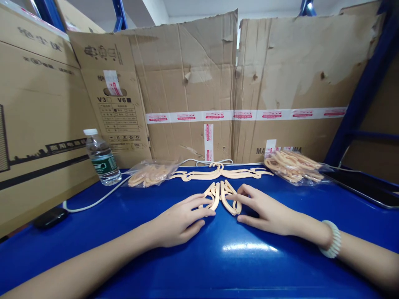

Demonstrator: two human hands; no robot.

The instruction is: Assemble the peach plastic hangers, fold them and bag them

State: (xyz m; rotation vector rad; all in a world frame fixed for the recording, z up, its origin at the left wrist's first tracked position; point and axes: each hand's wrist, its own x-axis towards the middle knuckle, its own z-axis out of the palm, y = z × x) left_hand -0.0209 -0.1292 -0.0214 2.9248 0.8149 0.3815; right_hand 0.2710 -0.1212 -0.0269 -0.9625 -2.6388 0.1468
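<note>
Left hand (179, 219), fingers loose and unclenched, rests its tips on the left hanger (217, 196) just inward, while right hand (264, 207), likewise loose, touches the right hanger (223, 196), both lying folded side by side on the table (199, 265), long axes running away from the body.

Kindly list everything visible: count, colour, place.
Folded hangers: two, cream, centre
Unfolded hangers: 2+, cream, behind
Bags: two, clear, back
Bottle: one, clear, left
Cable: count unclear, white, left, back
Rounded object: one, black, left
Flat object: one, black, right
Table: one, blue, beneath
Cardboard: several, brown, back, left
Tape: several, white-red, on cardboard
Bars: several, blue, around
Wall: one, white, behind
Bracelet: one, pale, right wrist
Left hand: one, at left hanger
Right hand: one, at right hanger
</note>
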